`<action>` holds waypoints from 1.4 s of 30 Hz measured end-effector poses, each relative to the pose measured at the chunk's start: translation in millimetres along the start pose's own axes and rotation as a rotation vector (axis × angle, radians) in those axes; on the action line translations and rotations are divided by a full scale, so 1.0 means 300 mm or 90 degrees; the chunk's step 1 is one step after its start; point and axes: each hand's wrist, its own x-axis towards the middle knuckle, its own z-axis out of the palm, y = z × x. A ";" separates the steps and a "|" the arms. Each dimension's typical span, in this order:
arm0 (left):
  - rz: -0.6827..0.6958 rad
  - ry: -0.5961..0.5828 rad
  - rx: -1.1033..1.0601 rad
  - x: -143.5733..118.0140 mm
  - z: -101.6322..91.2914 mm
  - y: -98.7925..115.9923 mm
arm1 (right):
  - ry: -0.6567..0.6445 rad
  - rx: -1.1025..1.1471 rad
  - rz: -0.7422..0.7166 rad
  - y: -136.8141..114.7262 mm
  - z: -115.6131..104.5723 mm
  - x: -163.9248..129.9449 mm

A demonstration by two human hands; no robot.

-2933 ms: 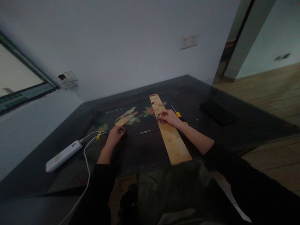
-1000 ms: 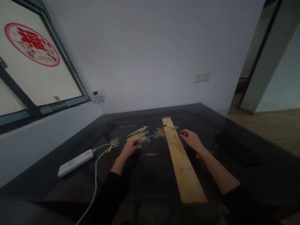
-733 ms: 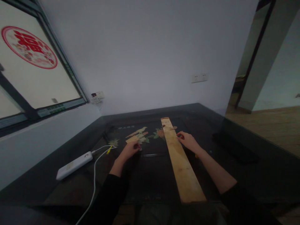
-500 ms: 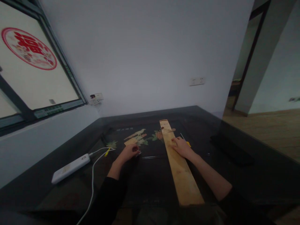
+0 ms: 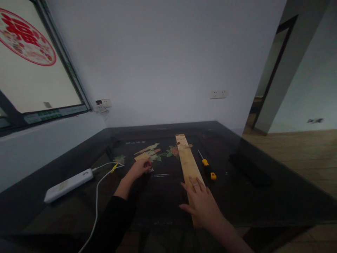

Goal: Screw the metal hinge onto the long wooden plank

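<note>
While the right hand [image 5: 201, 202] lies flat with fingers spread on the near end of the wooden plank [image 5: 187, 161] — grasping nothing — the left hand [image 5: 138, 168] pinches a small metal piece [image 5: 150, 170] on the dark table [image 5: 263, 196]; a screwdriver [image 5: 207, 168] lies just beside the plank.

We saw a pale, matt wooden plank [image 5: 187, 162] lying on a glossy dark glass tabletop [image 5: 263, 196]. The screwdriver [image 5: 207, 166] had a yellow-and-black plastic handle and a thin metal shaft. The power bank [image 5: 67, 184] looked like smooth white plastic.
</note>
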 end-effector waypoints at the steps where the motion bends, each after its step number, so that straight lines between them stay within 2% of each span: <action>1: -0.002 0.004 0.000 -0.001 0.002 -0.002 | 0.003 -0.006 0.011 -0.006 0.013 -0.007; 7: 0.000 0.038 -0.002 -0.004 0.007 0.000 | 0.072 0.010 -0.008 -0.009 0.056 -0.005; 14: -0.007 0.043 0.052 0.003 -0.008 0.010 | 0.048 0.035 -0.064 -0.052 0.057 0.015; 26: -0.031 0.121 0.066 0.005 0.011 -0.025 | -0.022 0.063 -0.207 -0.151 0.046 0.157; 31: -0.019 0.130 0.095 0.011 0.017 -0.048 | -0.008 0.069 -0.256 -0.172 0.055 0.249; 37: -0.066 0.153 0.128 0.010 0.008 -0.037 | 0.028 0.052 -0.260 -0.223 0.064 0.374; 40: -0.067 0.169 0.121 0.009 0.007 -0.035 | 0.034 0.073 -0.231 -0.245 0.055 0.392; 42: -0.051 0.183 0.093 0.011 0.009 -0.042 | 0.048 0.128 -0.203 -0.234 0.024 0.391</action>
